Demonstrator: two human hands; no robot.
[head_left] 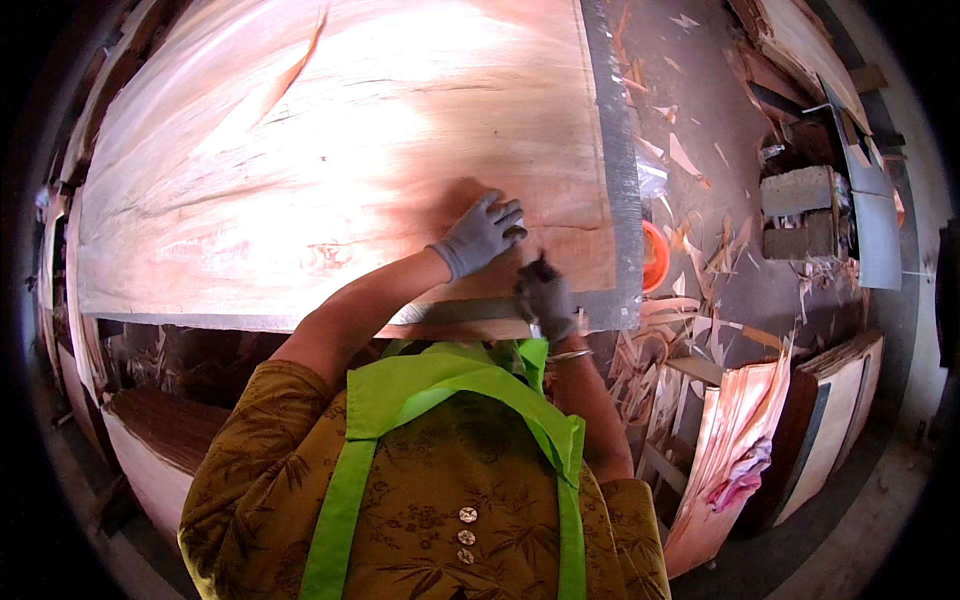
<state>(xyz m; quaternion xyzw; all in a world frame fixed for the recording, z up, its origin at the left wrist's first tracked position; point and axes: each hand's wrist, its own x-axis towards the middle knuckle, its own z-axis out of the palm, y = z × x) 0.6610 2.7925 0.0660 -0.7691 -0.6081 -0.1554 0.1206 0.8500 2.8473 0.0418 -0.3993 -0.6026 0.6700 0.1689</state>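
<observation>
A large pale wood veneer sheet (400, 190) lies on a grey-edged board (622, 180) in front of me. My left hand (480, 238), in a grey glove, rests on the sheet near its right side, fingers bent together. By its fingertips shows a small pale bit, too small to name. Just right of it and nearer to me, my right hand (546, 298) is at the board's front edge. Its grey glove, dark at the fingers, is curled closed; what it holds, if anything, is hidden.
A curled veneer strip (295, 70) lies on the sheet's far left. Right of the board stands an orange bucket (654, 257) among veneer scraps (715, 250) on the floor. Concrete blocks (800, 192) sit farther right. Upright veneer sheets (725, 450) with a pink cloth (742, 475) lean at near right.
</observation>
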